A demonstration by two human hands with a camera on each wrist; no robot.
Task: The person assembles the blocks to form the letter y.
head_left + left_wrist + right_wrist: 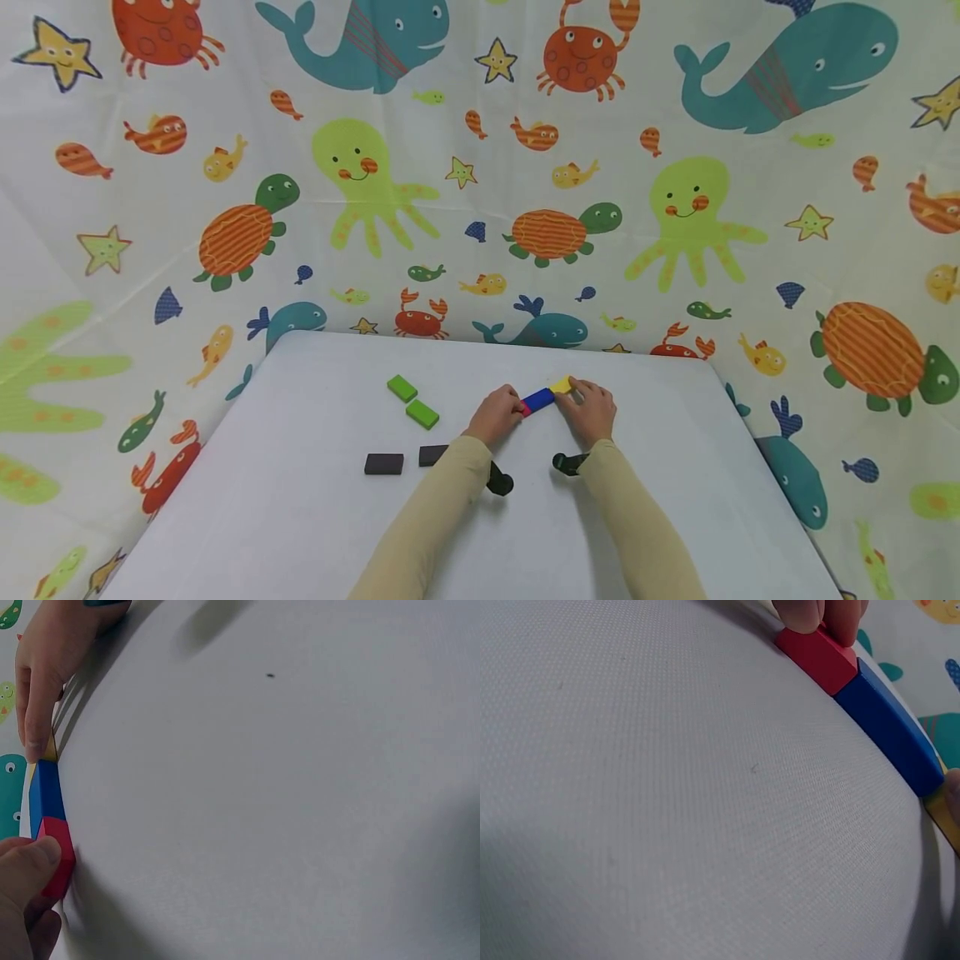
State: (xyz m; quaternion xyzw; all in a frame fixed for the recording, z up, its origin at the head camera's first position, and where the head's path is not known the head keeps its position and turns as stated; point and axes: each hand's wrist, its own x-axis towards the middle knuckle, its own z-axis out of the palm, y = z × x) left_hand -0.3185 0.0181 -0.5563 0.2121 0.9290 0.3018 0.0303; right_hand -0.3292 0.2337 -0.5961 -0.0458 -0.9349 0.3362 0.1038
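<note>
Three blocks lie end to end in a slanting row on the white table: a red block (817, 658), a blue block (538, 402) in the middle and a yellow block (561, 386) at the far right end. My left hand (495, 417) pinches the red block, its thumb on the near face in the left wrist view. At the other end my right hand (593, 410) grips the yellow block between thumb and fingers, covering much of it. The blue block touches its neighbours at both ends, and no finger wraps round it.
Two green blocks (422, 414) lie left of the row, nearly corner to corner. Closer to me are two dark blocks, one (384, 464) fully visible, the other (432, 455) partly behind my left sleeve (442, 500). A patterned sea-animal cloth (480, 167) hangs behind the table (300, 533).
</note>
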